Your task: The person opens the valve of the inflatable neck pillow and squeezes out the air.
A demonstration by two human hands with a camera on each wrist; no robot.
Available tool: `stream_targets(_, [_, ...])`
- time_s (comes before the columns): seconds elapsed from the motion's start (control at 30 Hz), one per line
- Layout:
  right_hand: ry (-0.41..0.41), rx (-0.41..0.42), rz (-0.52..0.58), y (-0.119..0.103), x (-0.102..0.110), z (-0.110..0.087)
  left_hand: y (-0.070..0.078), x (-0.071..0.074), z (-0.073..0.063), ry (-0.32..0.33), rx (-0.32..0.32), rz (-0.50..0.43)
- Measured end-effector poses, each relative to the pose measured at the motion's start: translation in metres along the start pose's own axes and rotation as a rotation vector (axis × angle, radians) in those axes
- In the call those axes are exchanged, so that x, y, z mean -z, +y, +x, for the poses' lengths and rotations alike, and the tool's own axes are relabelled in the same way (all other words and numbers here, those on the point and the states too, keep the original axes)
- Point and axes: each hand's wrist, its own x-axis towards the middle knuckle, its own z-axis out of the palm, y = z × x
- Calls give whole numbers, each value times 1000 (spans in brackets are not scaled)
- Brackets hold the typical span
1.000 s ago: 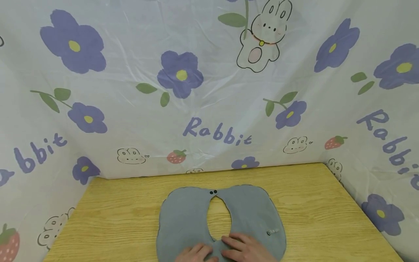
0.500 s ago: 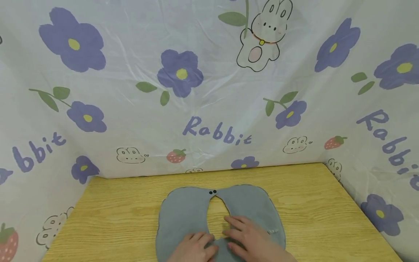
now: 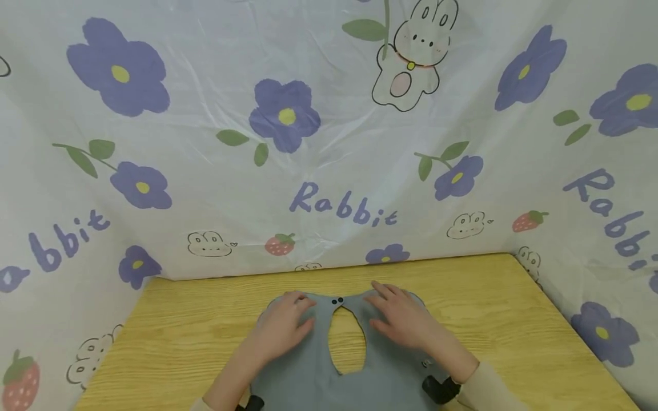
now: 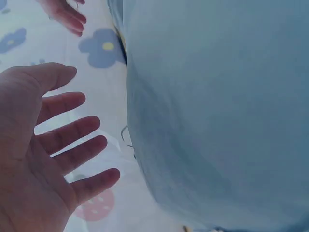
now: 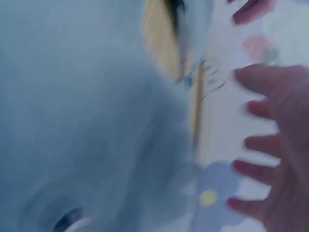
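Observation:
A grey-blue U-shaped neck pillow (image 3: 339, 388) lies on the wooden table, its two ends meeting at a pair of black snap buttons (image 3: 337, 301) on the far side. Wood shows through its long central opening. On its right half is a small valve (image 3: 426, 363); the right wrist view shows it blurred at lower left. My left hand (image 3: 285, 325) is over the far left lobe, fingers spread and slightly bent in the left wrist view. Over the far right lobe is my right hand (image 3: 403, 317), its fingers apart with nothing between them.
The wooden table (image 3: 195, 331) runs back to a white cloth (image 3: 319, 160) printed with flowers, rabbits and strawberries, which also hangs along both sides. Black wrist devices (image 3: 441, 390) show at the lower edge, near the light sleeves (image 3: 488, 391).
Both hands have moved forward and apart, from the near end of the central opening to the far lobes of the neck pillow. The pillow stays in about the same place.

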Motion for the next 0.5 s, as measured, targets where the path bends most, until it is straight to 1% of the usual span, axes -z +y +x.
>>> stream_targets(0.07, [26,-25,10,7,-5,5,-5,-2,5,-10,38,-4])
stream_targets(0.17, [37,-69,1,14,-13,9,-8,-6,10,-58,83,3])
stream_targets(0.33, [-35,-100,-53,16,-25,11,-9,-14,10,-147,165,57])
stream_targets(0.4, [-55,-113,-56,15,-27,11,-10,-18,9,-164,184,86])
stream_targets(0.5, [-70,-134,-43,15,-28,13,-11,-21,8,-179,191,123])
